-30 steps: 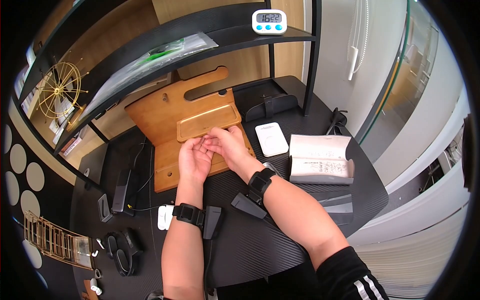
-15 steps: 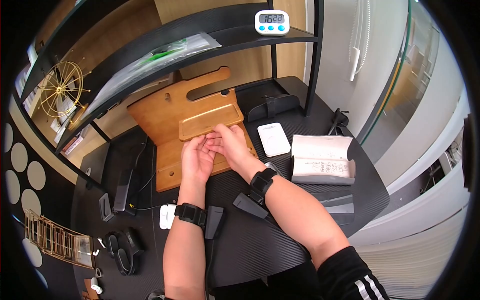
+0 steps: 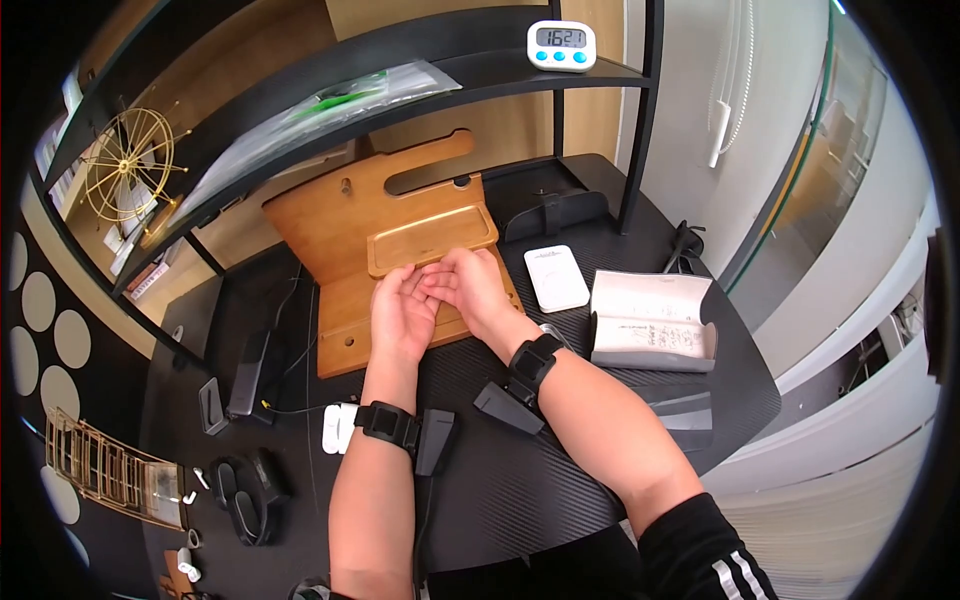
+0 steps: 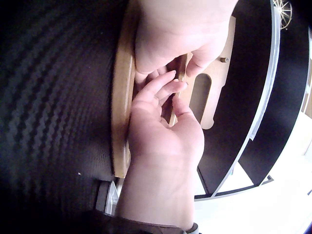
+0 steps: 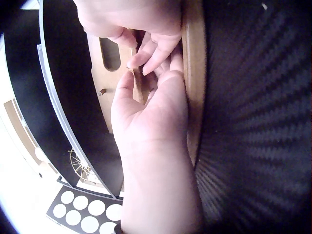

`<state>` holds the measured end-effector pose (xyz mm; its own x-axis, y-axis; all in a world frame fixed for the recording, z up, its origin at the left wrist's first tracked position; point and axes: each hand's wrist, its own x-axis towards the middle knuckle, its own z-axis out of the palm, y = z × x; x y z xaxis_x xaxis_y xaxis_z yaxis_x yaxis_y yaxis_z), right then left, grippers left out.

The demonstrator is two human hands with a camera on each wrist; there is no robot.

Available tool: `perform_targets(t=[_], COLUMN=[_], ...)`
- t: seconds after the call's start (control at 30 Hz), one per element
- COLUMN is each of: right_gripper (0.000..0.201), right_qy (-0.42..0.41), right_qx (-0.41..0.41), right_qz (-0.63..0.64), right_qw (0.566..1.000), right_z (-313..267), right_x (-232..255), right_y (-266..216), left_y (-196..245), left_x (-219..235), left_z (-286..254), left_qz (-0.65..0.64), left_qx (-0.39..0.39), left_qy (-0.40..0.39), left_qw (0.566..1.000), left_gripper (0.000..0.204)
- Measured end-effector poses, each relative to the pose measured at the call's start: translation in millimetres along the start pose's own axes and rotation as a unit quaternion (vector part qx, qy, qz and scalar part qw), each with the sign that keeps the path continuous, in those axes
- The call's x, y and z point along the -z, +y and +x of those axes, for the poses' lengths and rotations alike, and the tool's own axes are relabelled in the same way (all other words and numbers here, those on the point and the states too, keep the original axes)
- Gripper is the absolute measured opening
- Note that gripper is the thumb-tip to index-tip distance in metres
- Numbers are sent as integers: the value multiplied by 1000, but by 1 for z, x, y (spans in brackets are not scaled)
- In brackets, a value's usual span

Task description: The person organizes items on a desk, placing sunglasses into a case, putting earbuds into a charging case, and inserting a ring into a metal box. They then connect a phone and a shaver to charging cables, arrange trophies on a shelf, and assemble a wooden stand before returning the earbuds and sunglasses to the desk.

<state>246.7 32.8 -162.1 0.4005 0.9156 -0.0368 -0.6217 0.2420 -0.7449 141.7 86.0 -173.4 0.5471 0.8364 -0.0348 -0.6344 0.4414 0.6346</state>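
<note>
A brown wooden stand (image 3: pixel 333 325) has a raised shallow tray (image 3: pixel 430 240) on its front. My left hand (image 3: pixel 402 315) is palm up at the tray's near edge, its thumb and fingertips pinching that edge, as the left wrist view of this hand (image 4: pixel 163 131) shows. Beside it my right hand (image 3: pixel 478 290) grips the same edge; in the right wrist view the thumb of this hand (image 5: pixel 151 112) lies against the tray's rim (image 5: pixel 140 85) with the other fingers beneath. The fingertips of the two hands meet or nearly meet. What lies under the tray is mostly hidden.
Right of the stand are a white flat device (image 3: pixel 556 278), an open case (image 3: pixel 654 345) and a black case (image 3: pixel 553 215). A black shelf (image 3: pixel 490 88) with a white timer (image 3: pixel 561 46) rises behind. At left lie a white earbud case (image 3: pixel 338 428) and a black headset (image 3: pixel 243 500).
The head view has shifted slightly, so the stand and desk items appear a little farther right. Both hands remain at the tray's near edge, with little visible change in their grip.
</note>
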Motion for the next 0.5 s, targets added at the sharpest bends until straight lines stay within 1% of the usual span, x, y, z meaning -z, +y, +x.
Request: perform_targets(t=[0.1,0.33,0.4,0.5], right_gripper=[22,19,22,22], right_qy=[4,13,4,-1], right_qx=[-9,-2,-8,-12], right_qz=[23,-5,14,9], right_qw=[1000,1000,1000,1000], right_z=[-4,-2,3,1], right_x=[-4,-2,1,0], right_y=[-6,-1,2,-1], left_y=[0,-4,-4,-3], left_x=[-4,9,7,5], left_z=[-3,7,6,5], left_qz=[-3,5,12,13], left_qx=[-5,-4,-23,-18], left_qy=[1,-16,-26,-29], left_qw=[1000,1000,999,999], left_gripper=[18,22,25,22])
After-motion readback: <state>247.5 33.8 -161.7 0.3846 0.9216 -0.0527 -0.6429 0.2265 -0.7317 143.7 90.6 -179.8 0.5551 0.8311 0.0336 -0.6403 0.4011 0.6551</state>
